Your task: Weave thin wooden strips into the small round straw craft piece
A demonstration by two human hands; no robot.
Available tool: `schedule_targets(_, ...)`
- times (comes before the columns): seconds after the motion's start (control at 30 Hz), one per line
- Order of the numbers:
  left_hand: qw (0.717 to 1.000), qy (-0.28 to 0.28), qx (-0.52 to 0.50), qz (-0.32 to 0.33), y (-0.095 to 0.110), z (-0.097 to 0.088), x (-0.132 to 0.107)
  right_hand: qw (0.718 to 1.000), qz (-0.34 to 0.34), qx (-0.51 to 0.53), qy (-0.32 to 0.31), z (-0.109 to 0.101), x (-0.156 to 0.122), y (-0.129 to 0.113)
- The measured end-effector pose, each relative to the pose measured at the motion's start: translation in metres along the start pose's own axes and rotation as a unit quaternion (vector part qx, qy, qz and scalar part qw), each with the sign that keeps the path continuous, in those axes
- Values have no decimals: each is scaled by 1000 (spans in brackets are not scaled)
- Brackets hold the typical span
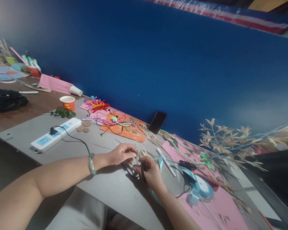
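Note:
My left hand [123, 154], with a jade-coloured bangle [92, 164] at the wrist, has its fingertips pinched together over the table. Something thin and pale shows by those fingertips, too blurred to name. Close beside it, my right hand [150, 172] curls its fingers around a black cord [142, 164]. Another stretch of black cable [129, 173] lies on the table below both hands. Just behind my right hand is a small coil of pale beige strands [144, 154]. A white marker [166, 162] lies to the right of that hand.
A white power strip [56, 134] with a black plug is at left, near a red paper cup [67, 103]. A phone [157, 122] leans on the blue wall [144, 64]. Blue ribbon [203, 188], pink sheets [216, 210], an orange sheet [134, 135] and dried flowers [222, 137] surround the work area.

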State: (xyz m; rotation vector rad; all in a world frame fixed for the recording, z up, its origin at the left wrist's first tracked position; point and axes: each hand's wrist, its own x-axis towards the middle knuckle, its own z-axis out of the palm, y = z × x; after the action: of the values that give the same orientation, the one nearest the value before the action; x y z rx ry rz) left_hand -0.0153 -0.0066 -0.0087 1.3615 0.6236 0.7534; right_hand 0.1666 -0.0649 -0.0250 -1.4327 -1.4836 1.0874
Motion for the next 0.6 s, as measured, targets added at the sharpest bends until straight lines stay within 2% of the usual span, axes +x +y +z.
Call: schedule_targets(0.6,1000,-18,14,11,1,0,0,998,27,56,-15,2,-4,-7)
